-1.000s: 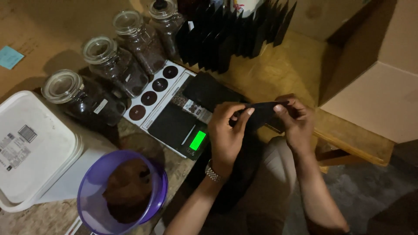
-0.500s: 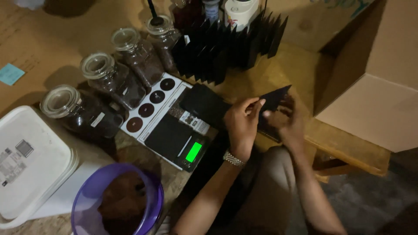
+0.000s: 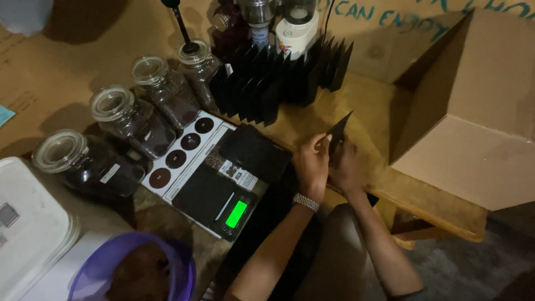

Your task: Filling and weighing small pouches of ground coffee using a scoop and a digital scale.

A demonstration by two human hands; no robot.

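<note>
Both hands are meeting over the near edge of the wooden counter, working one flat black pouch whose pointed corner is sticking up above the fingers. The left hand, wearing a metal watch band at the wrist, is pinching the pouch's near edge in a clenched grip, thumb and fingertips pressing on it. The right hand is lying just behind, its grip also closing on the pouch from below.

To the left of the hands a digital scale is sitting with its small screen glowing green and a black pouch lying on its far end. Beside it a white card is showing a row of dark round samples. Four clamp-lid glass jars are standing in a diagonal line, each holding dark brown grounds or beans; which, I cannot tell. A purple bowl at the bottom edge is holding a dark brown heap, touching a lidded white tub. A row of upright black pouches is standing behind, and an open cardboard box is resting on the right.
</note>
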